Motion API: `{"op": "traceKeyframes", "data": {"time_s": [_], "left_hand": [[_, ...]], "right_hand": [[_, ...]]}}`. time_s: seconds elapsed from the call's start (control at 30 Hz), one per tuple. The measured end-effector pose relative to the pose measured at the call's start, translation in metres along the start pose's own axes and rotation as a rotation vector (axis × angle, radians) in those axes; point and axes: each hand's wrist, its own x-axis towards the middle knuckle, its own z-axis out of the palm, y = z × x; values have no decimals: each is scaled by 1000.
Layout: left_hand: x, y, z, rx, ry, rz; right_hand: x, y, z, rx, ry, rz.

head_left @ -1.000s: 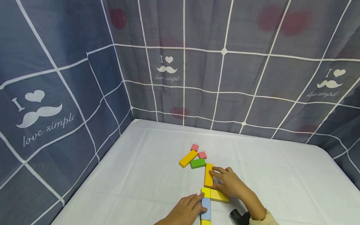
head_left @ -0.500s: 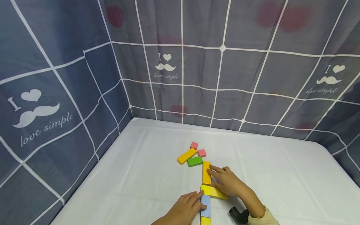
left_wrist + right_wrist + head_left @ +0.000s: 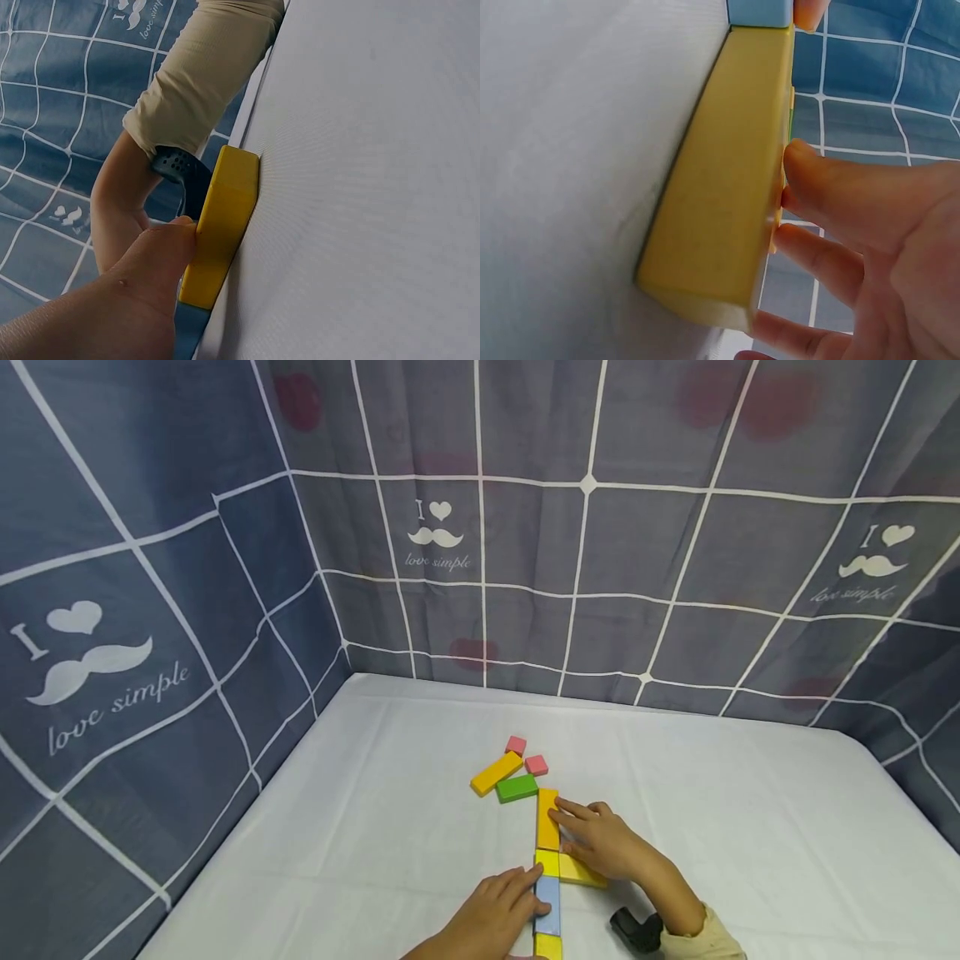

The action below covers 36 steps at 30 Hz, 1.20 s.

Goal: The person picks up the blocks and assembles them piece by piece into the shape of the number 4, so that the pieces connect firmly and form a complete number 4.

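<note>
My right hand [image 3: 606, 843] lies beside an orange block [image 3: 547, 820], fingertips along its right edge and the thumb by its near end. This block stands in line with a yellow square block [image 3: 547, 862], a light blue block [image 3: 548, 906] and another yellow block [image 3: 548, 947] nearer me. A longer yellow block [image 3: 581, 870] juts right from the row, partly under the right hand; it looms large in the right wrist view. My left hand [image 3: 491, 914] reaches in from the left, a fingertip on the yellow square and the thumb on the blue block.
Past the row lie a green block [image 3: 517, 788], a slanted orange block [image 3: 497, 774] and two pink blocks [image 3: 536, 765]. A black device [image 3: 636, 932] sits at the right wrist. A white cloth [image 3: 375, 827] covers the table, with a grey-blue checked curtain [image 3: 525, 543] behind.
The orange block at my right hand has slid left into line with the row, nudging the green block left. My left hand keeps its place on the row. The head view has tilted slightly.
</note>
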Motion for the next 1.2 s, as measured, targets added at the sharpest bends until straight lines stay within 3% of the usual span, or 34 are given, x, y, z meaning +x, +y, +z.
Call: {"op": "traceKeyframes", "data": {"time_s": [0.57,0.8,1.03,1.2], "left_hand": [[2,0,2,7,48,-6],[1,0,3,6,48,-8],[0,-1,2,6,51,12],[0,0,0,-30,19,-4]], "right_hand": [[-2,-2,-4,18,-49,-36],[-4,-4,-3,-5,-67,-91],[-8,-11,-3,59,-145,-38],[-11,-18,-3,23,-205,-12]]}}
